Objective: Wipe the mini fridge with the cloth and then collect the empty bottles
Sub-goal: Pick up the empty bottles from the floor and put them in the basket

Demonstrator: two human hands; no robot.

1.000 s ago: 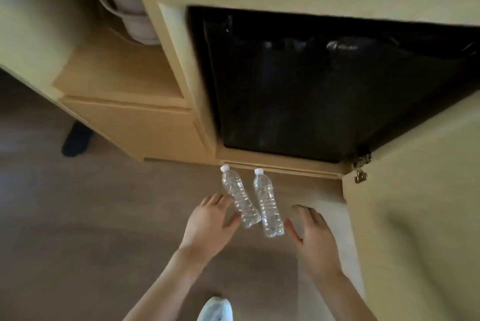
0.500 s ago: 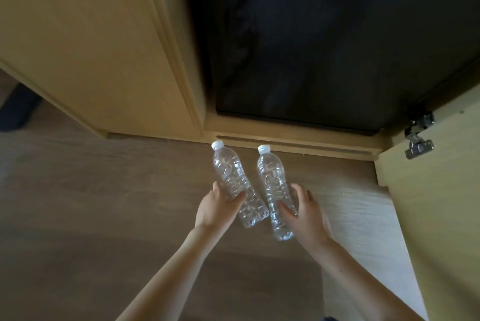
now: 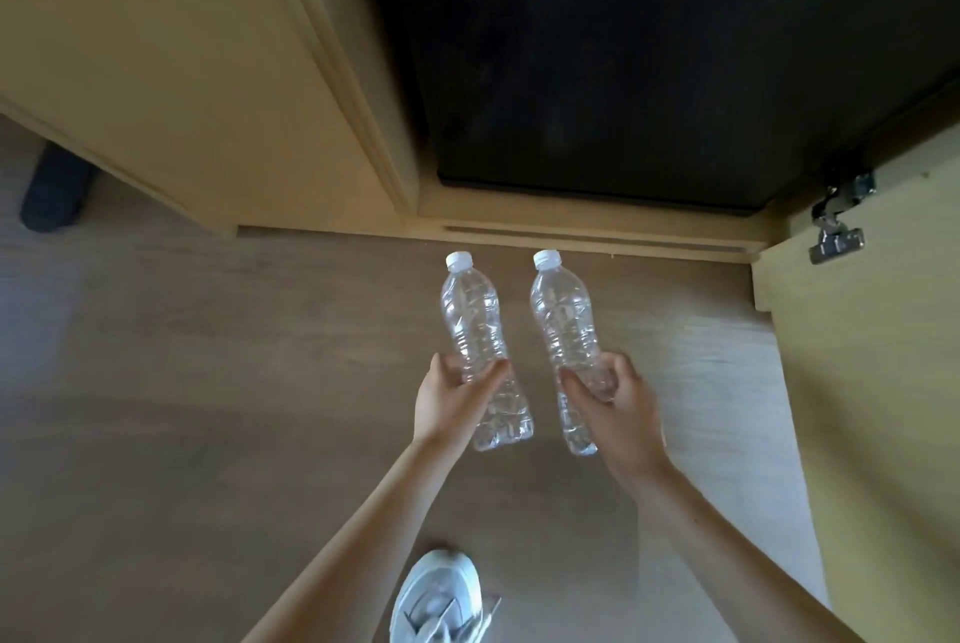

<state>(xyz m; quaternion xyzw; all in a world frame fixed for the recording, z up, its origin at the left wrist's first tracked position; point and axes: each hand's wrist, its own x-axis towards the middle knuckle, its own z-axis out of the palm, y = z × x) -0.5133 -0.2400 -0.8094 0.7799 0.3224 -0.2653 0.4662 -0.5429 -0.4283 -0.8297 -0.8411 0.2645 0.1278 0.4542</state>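
Left hand [image 3: 452,400] curled round the lower half of the left bottle [image 3: 470,315], thumb on one side and fingers on the other. Right hand [image 3: 621,411] gripping the right bottle [image 3: 563,317] in the same way, low on its body. Both bottles side by side but apart, over the wooden floor [image 3: 208,382], just in front of the mini fridge [image 3: 623,44], caps pointing toward it. Cannot tell whether the bases touch the floor.

Around them: dark fridge front set into a pale wooden cabinet [image 3: 182,96], with a plinth strip below. Open cabinet door [image 3: 883,382] at the right, metal hinge [image 3: 836,229] at its upper corner. White laced shoe [image 3: 436,595] near the bottom edge, between the forearms. Dark shoe [image 3: 54,190] far left, beside the cabinet's corner. Nothing between bottles and fridge.

Bottles clear, crinkled plastic with ribbed walls, each with a white cap [image 3: 459,260], no label visible, seemingly empty.
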